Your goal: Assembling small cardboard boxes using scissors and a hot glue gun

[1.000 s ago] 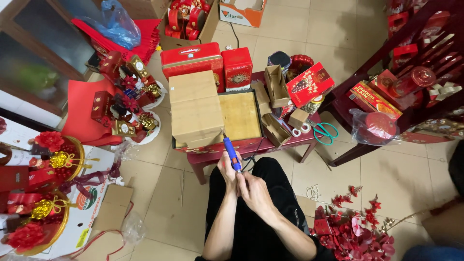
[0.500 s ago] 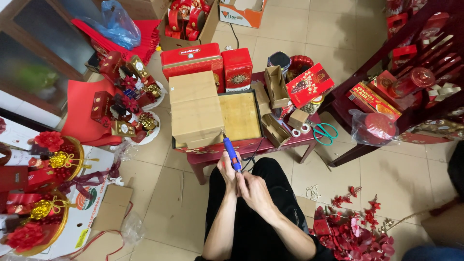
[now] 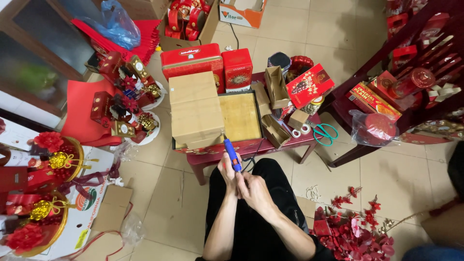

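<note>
Over the lap, just short of the low red bench (image 3: 290,145), both hands (image 3: 244,181) closed around a blue glue gun (image 3: 232,154), nozzle toward the stacked cardboard boxes (image 3: 195,111): risk of burnt fingertips or stray drips from tilting.

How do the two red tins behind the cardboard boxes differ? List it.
The wide red tin is long and low; the square red tin is narrower. The wide red tin's lid has a plain face with a small oval label; the square red tin bears a gold sunburst. Both are red, closed, side by side.
</note>
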